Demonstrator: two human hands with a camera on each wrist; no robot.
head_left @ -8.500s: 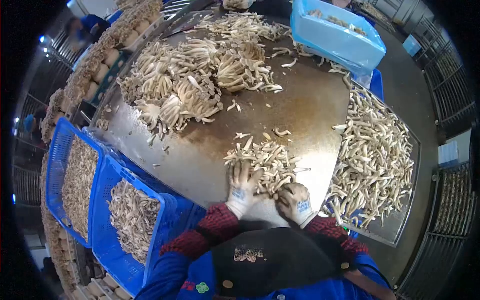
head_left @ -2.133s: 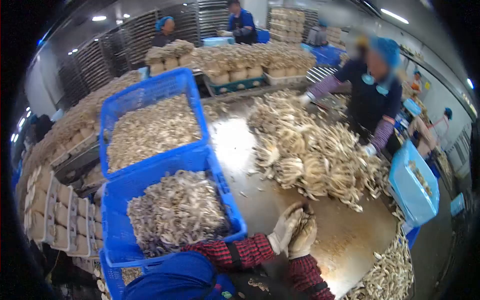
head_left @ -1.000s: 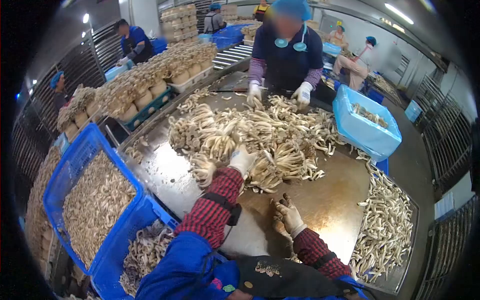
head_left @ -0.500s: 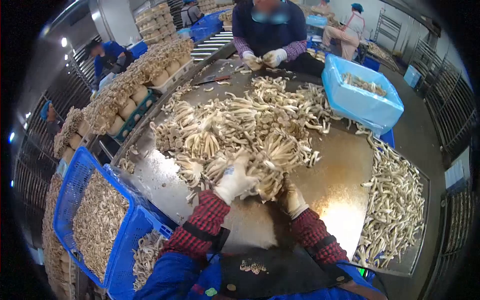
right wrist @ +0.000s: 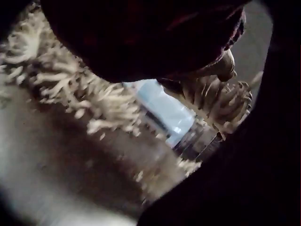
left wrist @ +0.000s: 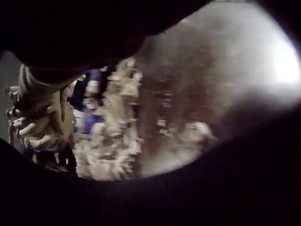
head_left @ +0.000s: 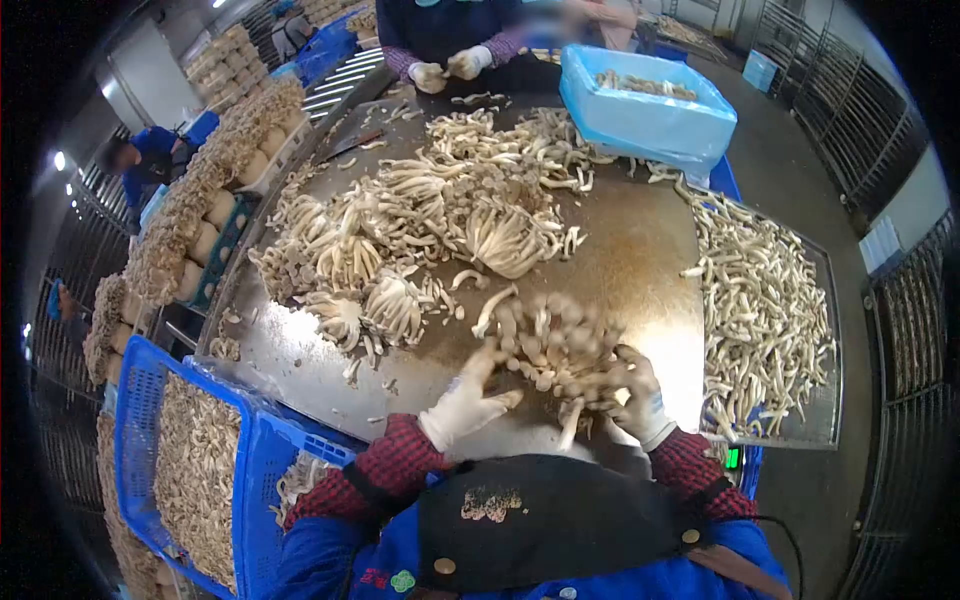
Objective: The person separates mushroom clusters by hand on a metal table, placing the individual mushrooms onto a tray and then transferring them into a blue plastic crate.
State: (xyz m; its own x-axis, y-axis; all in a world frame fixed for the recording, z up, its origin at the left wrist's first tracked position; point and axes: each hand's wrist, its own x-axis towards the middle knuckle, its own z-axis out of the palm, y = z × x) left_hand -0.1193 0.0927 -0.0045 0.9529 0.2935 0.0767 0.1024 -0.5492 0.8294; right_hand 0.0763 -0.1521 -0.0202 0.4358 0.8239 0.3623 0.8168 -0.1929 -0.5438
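Note:
In the head view, my gloved left hand [head_left: 470,398] and gloved right hand [head_left: 640,398] hold a blurred mushroom cluster [head_left: 560,345] between them, over the near part of the metal table. The left fingertips disappear at its left edge, with the thumb apart from it on the near side. The right fingers curl round its right side, where a pale stem sticks out toward my apron. The left wrist view has the cluster's stems [left wrist: 40,127] beside the glove; in the right wrist view, the stems [right wrist: 228,103] fan out below a gloved finger.
Beyond lies a big mushroom pile [head_left: 420,220] on the metal table [head_left: 630,230]. A side tray [head_left: 765,310] of loose mushrooms stands right, a blue-lined box [head_left: 650,115] at the back. Blue crates [head_left: 245,490] flank me at left. Another person's gloved hands [head_left: 448,70] work opposite.
Half a second ago both hands were at the pile's near edge; now they hold a cluster apart from it, nearer my body. The loose mushrooms there 8.5 seconds ago are gone.

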